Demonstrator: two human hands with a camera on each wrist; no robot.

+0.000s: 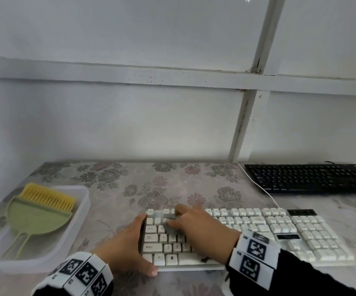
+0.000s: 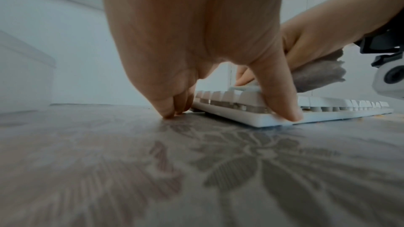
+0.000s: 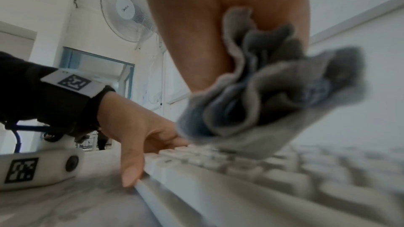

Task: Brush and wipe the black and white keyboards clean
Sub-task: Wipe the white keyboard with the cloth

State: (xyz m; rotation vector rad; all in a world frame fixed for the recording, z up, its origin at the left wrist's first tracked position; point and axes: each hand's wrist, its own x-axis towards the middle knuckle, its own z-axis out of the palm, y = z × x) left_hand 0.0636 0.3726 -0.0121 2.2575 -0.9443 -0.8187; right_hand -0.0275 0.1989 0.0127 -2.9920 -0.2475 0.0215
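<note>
A white keyboard (image 1: 247,233) lies at the near edge of a flower-patterned table (image 1: 172,184) as a person wipes its left-hand keys with a bunched grey cloth (image 3: 273,92). The right hand (image 1: 198,225) bears down on the cloth, its fingers curled over the wad and pressing it onto the upper rows; how tightly the thumb pinches the fabric is hard to tell from the blurred wrist view. The left hand (image 1: 125,242) steadies the board at its left end, thumb (image 2: 277,96) resting on the front lip and fingertips set down on the table beside the case, holding nothing. The wiping step on this keyboard looks to be in hand, with most of the keys to the right not yet reached. The next move would call for drawing the cloth rightward along the rows while the left hand keeps the board from sliding. Well apart, at the far right of the table, sits the black keyboard (image 1: 309,178). A yellow-bristled brush (image 1: 49,197) and green dustpan (image 1: 36,216) rest in a clear plastic tray (image 1: 81,214) to the left.
</note>
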